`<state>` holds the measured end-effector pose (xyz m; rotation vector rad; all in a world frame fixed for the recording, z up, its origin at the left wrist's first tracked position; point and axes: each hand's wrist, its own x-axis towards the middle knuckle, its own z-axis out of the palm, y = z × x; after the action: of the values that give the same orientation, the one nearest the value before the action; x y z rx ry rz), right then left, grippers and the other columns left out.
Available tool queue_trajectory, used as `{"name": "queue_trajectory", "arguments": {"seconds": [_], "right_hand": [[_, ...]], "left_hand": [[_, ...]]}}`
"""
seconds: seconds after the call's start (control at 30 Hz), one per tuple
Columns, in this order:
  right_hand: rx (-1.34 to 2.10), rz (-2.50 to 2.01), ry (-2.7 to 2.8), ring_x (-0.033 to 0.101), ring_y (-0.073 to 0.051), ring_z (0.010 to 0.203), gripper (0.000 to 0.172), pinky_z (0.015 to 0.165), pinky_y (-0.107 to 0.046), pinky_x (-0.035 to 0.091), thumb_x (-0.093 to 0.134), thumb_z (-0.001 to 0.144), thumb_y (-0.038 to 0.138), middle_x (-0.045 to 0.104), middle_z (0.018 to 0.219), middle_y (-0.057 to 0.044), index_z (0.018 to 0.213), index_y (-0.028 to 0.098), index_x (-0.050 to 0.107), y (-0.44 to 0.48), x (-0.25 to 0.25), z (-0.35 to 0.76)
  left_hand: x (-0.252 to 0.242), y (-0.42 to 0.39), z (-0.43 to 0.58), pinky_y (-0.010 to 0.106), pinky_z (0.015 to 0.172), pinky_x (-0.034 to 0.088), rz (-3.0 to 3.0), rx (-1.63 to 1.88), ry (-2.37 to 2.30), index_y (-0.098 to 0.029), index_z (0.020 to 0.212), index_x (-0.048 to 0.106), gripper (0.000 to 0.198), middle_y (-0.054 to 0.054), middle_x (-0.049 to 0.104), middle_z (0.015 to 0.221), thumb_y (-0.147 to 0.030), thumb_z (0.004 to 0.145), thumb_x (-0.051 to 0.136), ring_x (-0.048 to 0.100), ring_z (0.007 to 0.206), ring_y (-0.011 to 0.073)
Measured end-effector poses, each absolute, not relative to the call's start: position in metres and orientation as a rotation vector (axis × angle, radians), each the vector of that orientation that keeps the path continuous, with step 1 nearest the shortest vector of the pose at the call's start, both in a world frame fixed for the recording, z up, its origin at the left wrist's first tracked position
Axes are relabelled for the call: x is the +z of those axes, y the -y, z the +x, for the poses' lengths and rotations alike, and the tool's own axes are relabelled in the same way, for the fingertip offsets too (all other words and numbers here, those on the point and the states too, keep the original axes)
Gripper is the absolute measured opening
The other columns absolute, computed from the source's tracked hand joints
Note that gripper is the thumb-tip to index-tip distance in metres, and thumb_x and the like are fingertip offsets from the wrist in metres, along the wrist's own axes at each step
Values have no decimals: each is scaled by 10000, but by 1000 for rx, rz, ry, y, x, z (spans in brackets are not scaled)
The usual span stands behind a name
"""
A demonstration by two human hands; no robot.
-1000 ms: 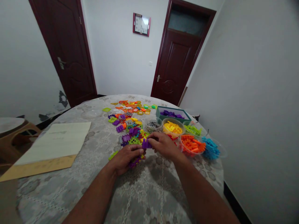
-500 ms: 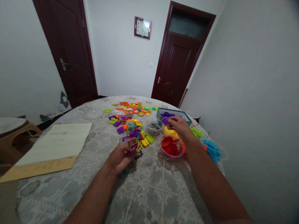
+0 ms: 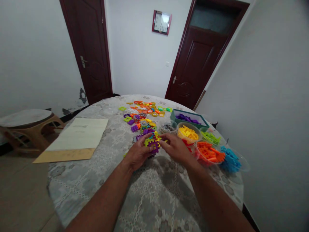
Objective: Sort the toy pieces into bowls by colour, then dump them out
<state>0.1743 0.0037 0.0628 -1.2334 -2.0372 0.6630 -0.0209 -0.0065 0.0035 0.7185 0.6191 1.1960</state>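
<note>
At the near edge of the loose pile, my left hand [image 3: 139, 152] is closed round a purple plastic building piece [image 3: 154, 147] with a window-like grid. My right hand [image 3: 175, 149] is just to its right, its thumb and fingers drawn together close to that piece. Whatever lies between the right fingertips is too small and too covered to make out. Behind my hands, interlocking plastic pieces [image 3: 147, 124] in purple, yellow, green and orange spread across the table. A bowl of red pieces [image 3: 189, 145] is partly hidden by my right hand.
To the right stand a teal-edged box [image 3: 204, 120] of purple pieces, bowls of grey [image 3: 168, 127], yellow [image 3: 189, 132] and orange pieces [image 3: 209, 152], then green [image 3: 210, 138] and blue pieces [image 3: 229, 159]. A paper sheet [image 3: 77, 133] lies left on the patterned tablecloth [image 3: 145, 199].
My right hand has come back from the teal-edged box, where it held a purple piece, to beside my left hand. The camera view has turned slightly left.
</note>
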Motion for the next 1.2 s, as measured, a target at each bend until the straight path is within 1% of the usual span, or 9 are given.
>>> {"name": "queue_trajectory", "arguments": {"seconds": [0.17, 0.37, 0.53, 0.63, 0.7, 0.77, 0.87, 1.07, 1.2], "right_hand": [[631, -1288, 2098, 710, -210, 922, 152, 826, -318, 513, 671, 950, 213, 785, 1019, -57, 1084, 207, 742, 1, 50, 159], [829, -1346, 2049, 644, -161, 685, 215, 616, -265, 458, 587, 972, 265, 737, 827, -11, 1087, 203, 758, -4, 60, 180], [961, -1317, 2255, 628, -141, 632, 203, 560, -238, 454, 659, 905, 273, 745, 809, -11, 1033, 209, 804, -21, 82, 210], [918, -1410, 2038, 600, -136, 558, 233, 515, -237, 474, 681, 885, 303, 700, 710, -4, 1046, 176, 794, -55, 91, 231], [773, -1428, 1674, 650, -144, 614, 300, 555, -240, 536, 671, 893, 323, 719, 778, -26, 1122, 155, 769, -82, 94, 243], [614, -1383, 1344, 720, -158, 752, 382, 640, -253, 599, 657, 901, 324, 758, 979, -70, 1236, 154, 725, -104, 94, 253], [533, -1357, 1231, 751, -173, 867, 438, 696, -272, 630, 642, 910, 310, 746, 1179, -111, 1319, 158, 675, -113, 88, 255], [847, -1322, 1738, 727, -183, 806, 331, 613, -266, 574, 639, 973, 386, 760, 1113, -88, 1242, 212, 720, -45, 65, 202], [823, -1231, 1950, 688, -169, 830, 270, 684, -252, 536, 636, 971, 281, 742, 954, -30, 1215, 231, 742, -9, 55, 165]], "left_hand": [[0, 6, -19, 349, 902, 612, 748, 1209, -640, -207, 1410, 623, 730, 145, 749, 1280, -83, 722, 833, 755, 1050, 244], [7, 5, -22, 290, 793, 643, 595, 1259, -724, -151, 1267, 684, 622, 148, 760, 1172, 22, 670, 662, 759, 978, 223], [7, 4, -24, 341, 857, 677, 615, 1215, -741, -155, 1174, 680, 411, 148, 740, 1230, -29, 785, 721, 757, 1034, 228], [3, 3, -25, 273, 723, 677, 660, 1160, -764, -157, 1166, 677, 341, 139, 745, 1190, -121, 842, 776, 764, 953, 199], [1, 3, -25, 237, 630, 657, 676, 1135, -770, -158, 1172, 674, 337, 132, 750, 1122, -184, 862, 801, 769, 899, 194], [0, 2, -25, 219, 568, 637, 684, 1125, -781, -159, 1142, 669, 320, 120, 745, 1059, -236, 869, 818, 776, 871, 200], [1, 2, -26, 192, 498, 595, 706, 1118, -806, -165, 1066, 653, 302, 96, 728, 994, -296, 865, 838, 779, 840, 203], [4, 6, -21, 156, 402, 473, 829, 1077, -832, -167, 1053, 658, 372, 90, 726, 933, -379, 832, 869, 763, 777, 200], [7, 8, -18, 163, 393, 414, 936, 1035, -831, -172, 1043, 680, 418, 64, 710, 866, -459, 814, 880, 712, 699, 174]]}}
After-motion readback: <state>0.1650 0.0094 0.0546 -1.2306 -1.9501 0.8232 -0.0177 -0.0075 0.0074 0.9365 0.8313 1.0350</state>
